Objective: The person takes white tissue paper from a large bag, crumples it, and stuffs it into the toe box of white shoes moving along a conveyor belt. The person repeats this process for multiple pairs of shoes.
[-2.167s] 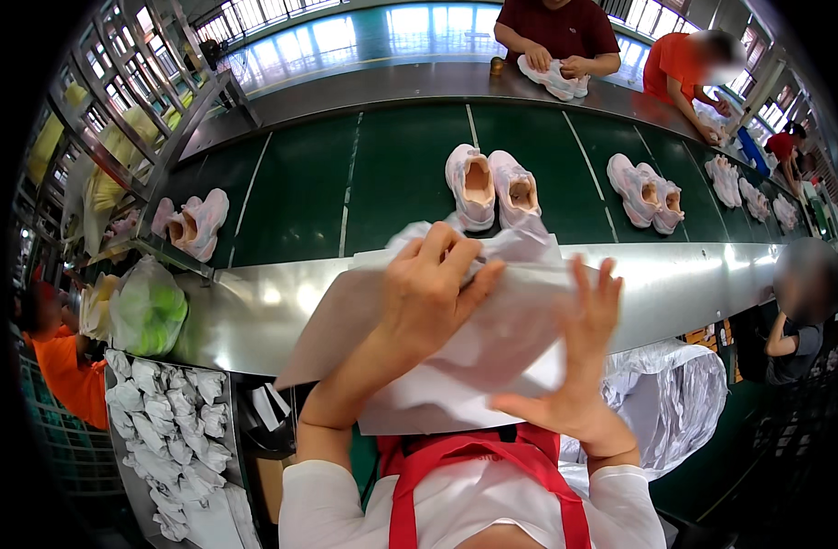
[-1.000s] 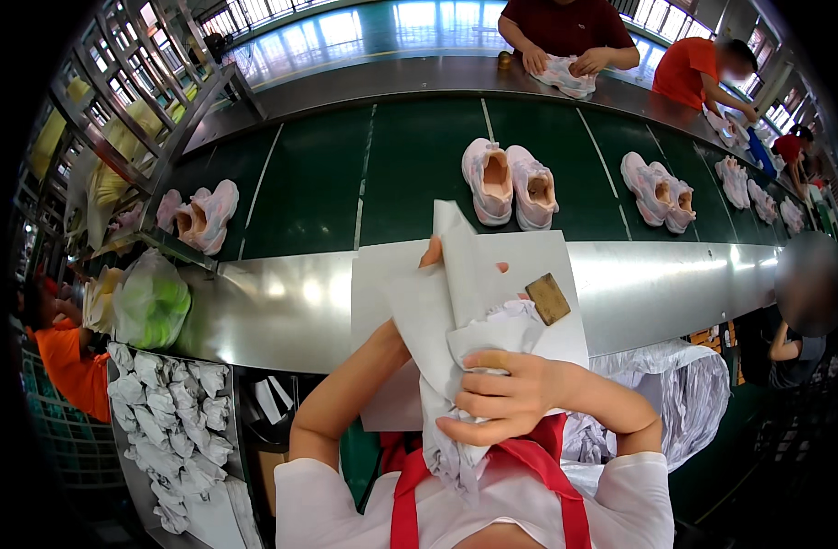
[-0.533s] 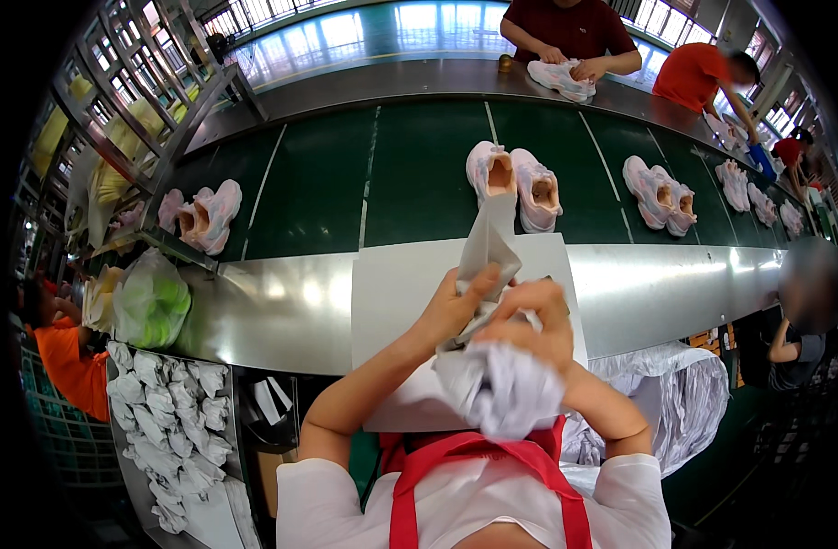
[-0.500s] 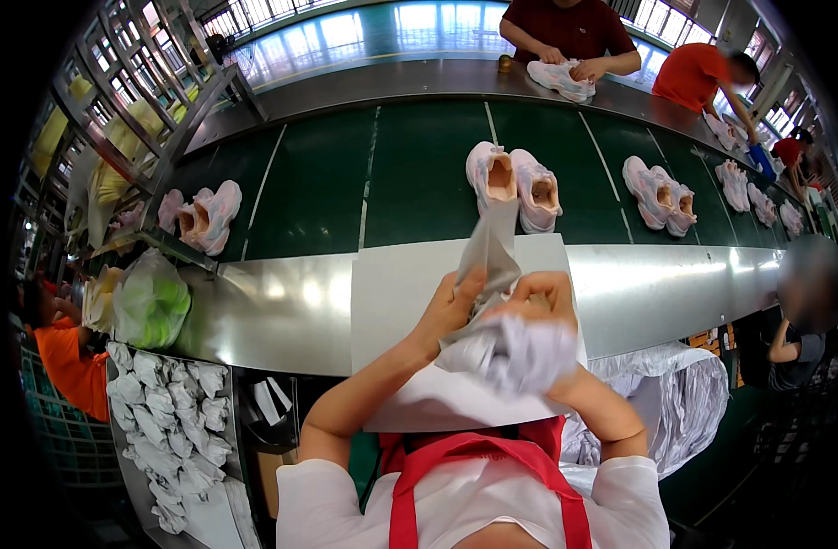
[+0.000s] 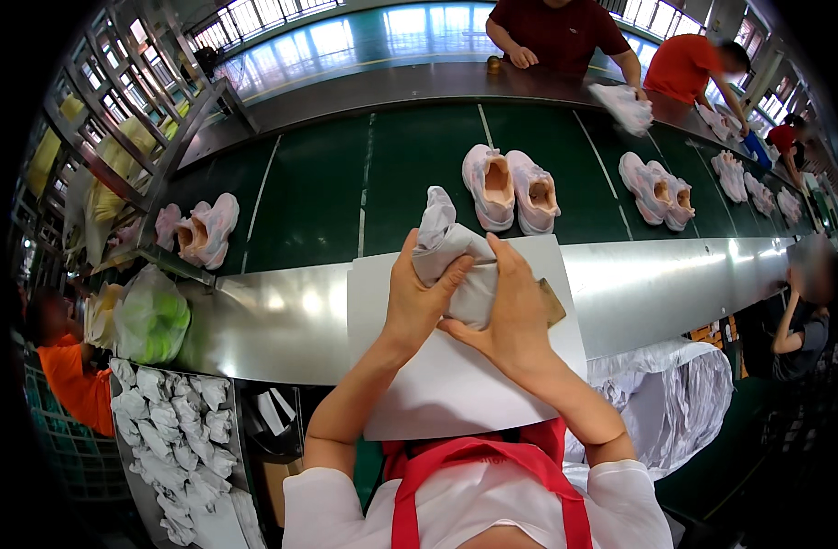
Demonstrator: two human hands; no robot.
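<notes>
Paper wad of crumpled white sheet (image 5: 457, 254), held between both bare hands, over a flat stack of large white sheets (image 5: 375, 316). One twisted end sticks up toward the upper left, view-wise overlapping the conveyor belt, dark green with white cross lines (image 5: 309, 197).

Left hand (image 5: 412, 302) curls narrow on the wad's left side, thumb across the front, fingers mostly hidden. Right hand (image 5: 515, 316) cups the right side, thumb low, fingers along the edge; also closed in on the paper. Small brown rectangular block (image 5: 554, 302) shows just beside the right hand, partly covered; can't tell if they touch.

White stack lies across a shiny steel ledge (image 5: 282, 316) and overhangs toward the wearer's red apron (image 5: 478, 448). Beyond it, pale pink-and-white sneakers (image 5: 478, 183) stand as a pair on the belt, openings facing the wearer. Similar pairs sit farther left and right.

Left of the wearer: metal tray (image 5: 239, 439) full of crumpled white paper lumps (image 5: 167, 416), near a translucent plastic bag with bright green contents (image 5: 154, 316). Right: big crinkled translucent plastic liner (image 5: 671, 403). Across the belt, co-worker in dark red shirt (image 5: 565, 37) grips a whitish object (image 5: 625, 108), blurred.
</notes>
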